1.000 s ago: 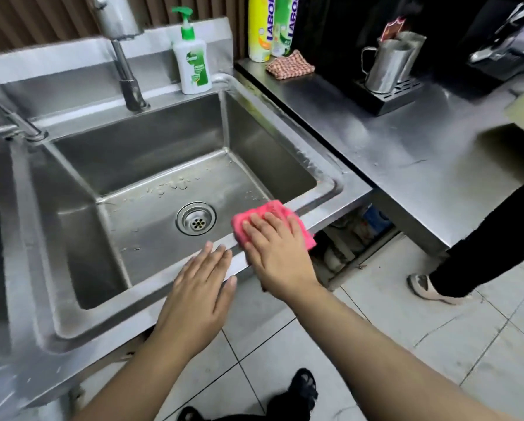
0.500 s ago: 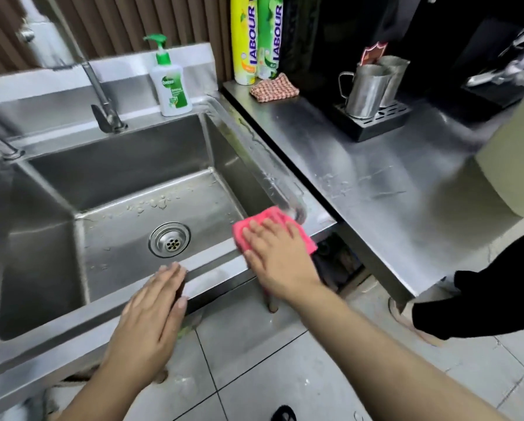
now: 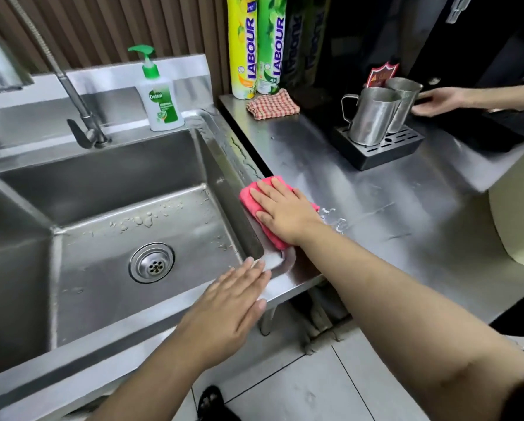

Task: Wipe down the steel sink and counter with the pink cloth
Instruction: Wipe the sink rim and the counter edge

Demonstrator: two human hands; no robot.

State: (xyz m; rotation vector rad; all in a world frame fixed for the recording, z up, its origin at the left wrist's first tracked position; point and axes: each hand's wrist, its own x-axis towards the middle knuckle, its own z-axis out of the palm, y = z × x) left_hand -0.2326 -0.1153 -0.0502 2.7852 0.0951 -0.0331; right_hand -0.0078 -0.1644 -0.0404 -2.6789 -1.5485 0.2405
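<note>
While your right hand [image 3: 285, 211] presses down on the folded pink cloth [image 3: 248, 198], its fingers [image 3: 269, 192] lie straight and flat, pinning the cloth rather than curling round it. The cloth sits on the right rim of the rectangular steel sink [image 3: 216, 180], just where that rim meets the brushed steel desk [image 3: 376, 226], and its long axis runs along the rim, away from you. Your left hand [image 3: 227, 305] rests flat on the sink's front rim near the corner, fingers straight, holding nothing.

A small pool of water beads [image 3: 333, 219] lies on the desk just beside your right wrist, on the side away from the basin. The right hand is the nearer one, so the next stroke likely sweeps rightward. Farther back, two steel jugs [image 3: 371, 117] stand on a black drip tray [image 3: 385, 153], with another person's hand [image 3: 437, 101] beside them.
</note>
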